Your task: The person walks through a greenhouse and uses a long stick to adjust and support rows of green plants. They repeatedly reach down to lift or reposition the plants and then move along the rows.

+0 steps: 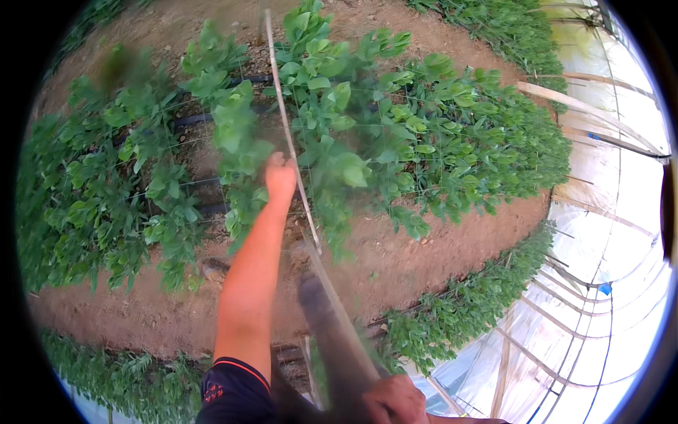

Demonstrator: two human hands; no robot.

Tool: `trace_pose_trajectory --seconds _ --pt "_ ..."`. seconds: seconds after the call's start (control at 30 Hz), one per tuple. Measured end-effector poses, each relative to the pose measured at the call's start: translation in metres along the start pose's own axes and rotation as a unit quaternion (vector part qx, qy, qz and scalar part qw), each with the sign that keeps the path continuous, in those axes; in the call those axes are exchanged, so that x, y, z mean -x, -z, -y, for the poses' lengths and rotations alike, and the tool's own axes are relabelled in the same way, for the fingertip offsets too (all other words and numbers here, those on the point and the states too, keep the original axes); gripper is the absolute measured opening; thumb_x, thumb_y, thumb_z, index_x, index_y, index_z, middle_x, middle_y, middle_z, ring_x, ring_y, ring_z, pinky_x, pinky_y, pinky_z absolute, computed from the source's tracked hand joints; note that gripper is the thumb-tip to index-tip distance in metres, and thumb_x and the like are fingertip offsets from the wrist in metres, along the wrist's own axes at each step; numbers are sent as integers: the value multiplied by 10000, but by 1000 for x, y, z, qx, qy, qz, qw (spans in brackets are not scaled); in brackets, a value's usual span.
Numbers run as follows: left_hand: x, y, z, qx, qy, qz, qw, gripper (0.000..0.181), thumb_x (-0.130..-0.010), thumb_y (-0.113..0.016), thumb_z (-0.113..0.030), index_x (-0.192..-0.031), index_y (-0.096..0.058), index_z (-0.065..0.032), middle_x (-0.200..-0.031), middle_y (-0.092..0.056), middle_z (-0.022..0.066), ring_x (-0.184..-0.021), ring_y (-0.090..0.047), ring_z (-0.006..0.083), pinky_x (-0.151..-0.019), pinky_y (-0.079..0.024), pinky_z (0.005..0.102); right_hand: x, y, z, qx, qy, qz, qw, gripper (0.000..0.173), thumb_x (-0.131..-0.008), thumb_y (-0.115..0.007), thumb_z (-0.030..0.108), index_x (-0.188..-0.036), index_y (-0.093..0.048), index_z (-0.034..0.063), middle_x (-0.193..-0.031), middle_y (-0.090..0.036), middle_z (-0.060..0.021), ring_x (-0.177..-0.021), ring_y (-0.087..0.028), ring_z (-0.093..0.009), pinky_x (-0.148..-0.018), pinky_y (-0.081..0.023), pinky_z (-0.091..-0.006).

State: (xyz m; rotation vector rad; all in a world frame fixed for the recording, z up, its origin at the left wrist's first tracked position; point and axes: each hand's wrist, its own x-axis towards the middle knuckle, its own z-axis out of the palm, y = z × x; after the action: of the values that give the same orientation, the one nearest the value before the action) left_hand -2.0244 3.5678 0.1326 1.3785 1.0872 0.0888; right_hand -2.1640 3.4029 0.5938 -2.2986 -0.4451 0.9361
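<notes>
My left hand (280,177) reaches into the row of leafy green plants (333,111), its fingers curled beside a thin pale stick (284,116). The stick lies across the row over string netting. Whether the fingers grip the stick, a string or a stem is hidden by the hand. At the bottom, close to my body, my right hand (394,400) is closed around a wooden stake (341,307). The stake slants up and away, and its far end is near the stick's lower end at the row's edge. Some leaves around my left hand are blurred.
Bare soil paths (418,254) run along both sides of the row. Dark irrigation hoses (193,119) show between the plants. Another plant row (461,307) grows nearer to me. On the right, translucent greenhouse sheeting (593,249) hangs with wooden poles (590,108) and cords.
</notes>
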Motion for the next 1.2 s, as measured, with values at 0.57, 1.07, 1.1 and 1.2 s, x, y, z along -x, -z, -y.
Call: trace_pose_trajectory --seconds 0.57,1.07,1.1,1.2 --pt "426 387 85 -145 278 -189 931 233 -746 -588 -206 -907 -627 -42 -825 -643 174 -805 -625 314 -727 -484 387 43 -18 5 46 96 -13 994 122 -760 -567 45 -865 -615 6 -779 -626 -153 -729 -616 -272 -677 -481 -343" --pt "672 372 204 139 425 -388 806 229 -746 -546 -253 -822 -643 -59 -885 -626 209 -864 -595 383 -770 -474 451 -19 19 -86 606 253 418 628 278 -742 -562 286 -790 -660 31 -772 -653 -157 -692 -639 -311 -594 -502 -404" --pt "677 371 209 177 427 -401 791 228 -744 -549 -253 -826 -642 -61 -886 -625 212 -862 -595 385 -770 -474 450 -34 21 -95 688 293 445 493 287 -739 -556 306 -771 -665 43 -770 -654 -152 -692 -641 -308 -583 -503 -395" --pt "690 413 200 267 424 -411 762 220 -746 -540 -231 -817 -635 -46 -868 -625 219 -867 -598 376 -775 -474 435 -51 -18 -48 781 251 406 403 266 -724 -558 305 -757 -675 68 -756 -654 -138 -699 -643 -305 -562 -503 -379"
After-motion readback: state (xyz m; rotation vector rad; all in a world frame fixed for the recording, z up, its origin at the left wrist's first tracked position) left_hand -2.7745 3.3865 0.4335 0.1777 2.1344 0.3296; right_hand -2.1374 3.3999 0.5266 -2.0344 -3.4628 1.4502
